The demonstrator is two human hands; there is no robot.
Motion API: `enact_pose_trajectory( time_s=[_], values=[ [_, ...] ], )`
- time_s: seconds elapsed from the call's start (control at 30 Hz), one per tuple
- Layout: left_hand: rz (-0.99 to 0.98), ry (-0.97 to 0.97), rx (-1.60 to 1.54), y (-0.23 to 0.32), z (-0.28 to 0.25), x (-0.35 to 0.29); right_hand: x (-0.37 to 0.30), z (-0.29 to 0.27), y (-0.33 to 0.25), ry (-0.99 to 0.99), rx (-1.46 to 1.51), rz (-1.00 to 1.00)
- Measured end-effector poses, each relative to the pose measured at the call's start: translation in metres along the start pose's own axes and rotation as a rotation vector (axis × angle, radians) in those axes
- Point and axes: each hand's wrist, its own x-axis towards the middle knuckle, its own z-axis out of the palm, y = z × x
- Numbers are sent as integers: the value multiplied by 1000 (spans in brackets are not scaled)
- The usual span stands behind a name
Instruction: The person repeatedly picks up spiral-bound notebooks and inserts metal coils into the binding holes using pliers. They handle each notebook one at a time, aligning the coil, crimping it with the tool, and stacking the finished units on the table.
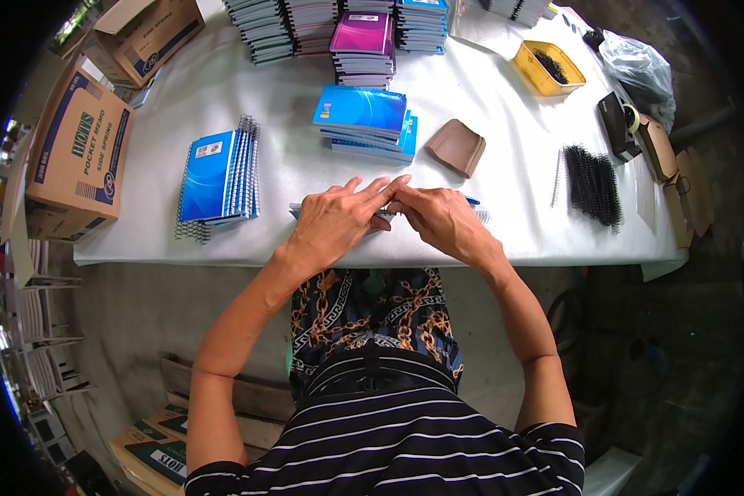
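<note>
Near the table's front edge, my hands meet over a small blue notebook [295, 212], mostly hidden beneath them. My left hand [332, 219] grips it, fingers stretched across and thumb curled by its edge. Thumb and fingers of my right hand [448, 221] are pinched together at that edge; what lies between them is hidden. A wire-like coil end [484, 216] sticks out past my right hand. Just beyond stands a stack of blue notebooks [360, 112]. To its right lies a small pile of brown cards [456, 149].
Spiral-bound blue notebooks [207, 178] lie at left, by a cardboard box [81, 153]. Black spiral coils [593, 188] lie at right, near a tape dispenser [618, 128] and a yellow tray [525, 59]. Tall notebook stacks, one topped by a purple notebook [362, 33], stand at the back.
</note>
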Motion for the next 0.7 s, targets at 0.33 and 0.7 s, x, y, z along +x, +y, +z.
enact_pose_trajectory(
  time_s=[0.33,0.7],
  values=[
    [-82,-488,-86,-7,-25,2,1,-35,105,134,-555,125],
    [-93,-191,-40,-15,-12,-20,24,-37,39,-553,630,15]
  ],
)
